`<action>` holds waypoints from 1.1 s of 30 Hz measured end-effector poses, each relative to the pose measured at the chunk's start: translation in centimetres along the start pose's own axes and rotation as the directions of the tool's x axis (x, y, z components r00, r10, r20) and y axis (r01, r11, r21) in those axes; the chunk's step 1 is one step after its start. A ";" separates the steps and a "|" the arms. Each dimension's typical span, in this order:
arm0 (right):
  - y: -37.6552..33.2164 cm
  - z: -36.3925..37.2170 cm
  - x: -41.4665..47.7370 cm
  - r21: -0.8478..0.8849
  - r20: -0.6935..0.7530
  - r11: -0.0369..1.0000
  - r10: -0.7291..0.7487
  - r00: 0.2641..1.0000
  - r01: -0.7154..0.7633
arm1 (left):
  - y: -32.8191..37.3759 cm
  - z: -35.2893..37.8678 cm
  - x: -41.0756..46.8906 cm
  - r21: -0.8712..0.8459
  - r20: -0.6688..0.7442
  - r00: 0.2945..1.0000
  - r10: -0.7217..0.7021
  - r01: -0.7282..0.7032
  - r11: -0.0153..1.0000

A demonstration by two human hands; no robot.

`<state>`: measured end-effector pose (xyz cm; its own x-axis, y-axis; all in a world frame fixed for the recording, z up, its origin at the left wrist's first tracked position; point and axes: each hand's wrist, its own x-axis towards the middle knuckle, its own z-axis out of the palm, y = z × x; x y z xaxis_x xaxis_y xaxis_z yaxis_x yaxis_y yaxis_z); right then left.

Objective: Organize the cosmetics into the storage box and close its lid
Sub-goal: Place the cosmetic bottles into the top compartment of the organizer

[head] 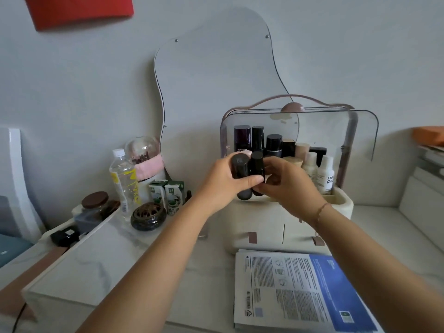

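Observation:
A cream storage box (pixel 346 205) stands at the back of the table, its clear lid (pixel 360 131) swung up and open. Several dark and white bottles (pixel 274 145) stand inside it. My left hand (pixel 223 181) grips a black bottle (pixel 239 167) upright at the box's front left edge. A second, slimmer black bottle (pixel 257 164) stands right beside the first, with my right hand (pixel 288 183) closed around its lower part. Both bottles' bases are at the box's front rim.
A wavy mirror (pixel 216 68) leans on the wall behind. At the left stand a water bottle (pixel 122 179), a dark incense burner (pixel 147 216), two green cartons (pixel 165 193) and a brown-lidded jar (pixel 95 203). Printed sheet packs (pixel 300 289) lie in front of the box.

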<state>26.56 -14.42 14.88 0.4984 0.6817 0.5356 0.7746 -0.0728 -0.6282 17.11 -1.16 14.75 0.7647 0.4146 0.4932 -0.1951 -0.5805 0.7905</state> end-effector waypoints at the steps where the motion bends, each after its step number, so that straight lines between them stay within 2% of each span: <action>1: 0.5 0.2 0.3 0.007 -0.010 1.000 0.024 1.000 -0.024 | -0.3 0.3 0.6 0.000 0.013 1.000 -0.014 0.014 1.000; 4: 1.7 1.0 0.7 0.044 0.012 0.994 0.102 0.995 -0.103 | -1.5 0.6 1.5 -0.032 0.079 0.994 -0.078 0.081 0.996; 7: 2.5 1.7 0.9 -0.046 0.040 0.988 0.152 0.988 -0.150 | -2.6 0.5 1.7 -0.020 0.099 0.986 -0.132 0.135 0.991; 11: 2.6 2.0 1.2 -0.128 0.100 0.976 0.190 0.977 -0.177 | -3.5 0.1 1.8 0.037 0.062 0.992 -0.108 0.106 0.994; 17: 2.2 2.0 0.9 -0.137 0.105 0.975 0.189 0.976 -0.174 | -4.5 -1.0 0.8 -0.019 0.073 0.995 -0.073 0.075 0.997; 20: 2.1 1.8 0.6 -0.135 0.107 0.975 0.190 0.976 -0.175 | -6.0 -3.1 -0.8 -0.082 -0.007 0.998 -0.057 0.056 0.995; 22: 1.9 1.7 0.2 -0.088 0.055 0.978 0.195 0.979 -0.190 | -7.8 -5.1 -2.3 -0.078 -0.152 0.986 -0.074 0.063 0.995; 24: 1.3 1.5 -1.0 -0.044 -0.117 0.988 0.144 0.983 -0.150 | -10.1 -6.7 -3.5 -0.032 -0.302 0.946 -0.115 0.110 0.993; 26: 0.0 1.7 -2.9 -0.015 -0.327 0.999 0.026 0.945 -0.033 | -12.2 -7.7 -4.2 0.021 -0.342 0.919 -0.195 0.215 0.976; 27: -0.9 2.0 -4.0 0.005 -0.371 1.000 -0.022 0.929 0.026 | -13.1 -8.0 -4.2 0.036 -0.313 0.916 -0.249 0.274 0.961; 28: -1.6 2.7 -4.9 0.034 -0.362 0.997 -0.052 0.931 0.069 | -13.8 -8.2 -4.2 0.049 -0.261 0.916 -0.306 0.329 0.943; 30: -2.8 4.9 -5.9 0.140 -0.210 0.988 -0.039 0.977 0.069 | -14.5 -8.3 -3.9 0.063 -0.139 0.911 -0.389 0.400 0.914; 31: -3.1 6.4 -6.0 0.191 -0.087 0.981 -0.007 0.996 0.024 | -14.6 -8.2 -3.7 0.052 -0.087 0.909 -0.408 0.413 0.909; 33: -3.4 9.5 -5.6 0.221 0.123 0.971 0.068 0.990 -0.094 | -14.7 -8.1 -3.3 -0.014 -0.026 0.904 -0.427 0.427 0.904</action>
<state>17.40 -11.07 8.63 0.4977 0.7598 0.4182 0.6193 0.0262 -0.7847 12.45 11.63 4.45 0.7585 0.6411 0.1174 0.1418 -0.3381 0.9304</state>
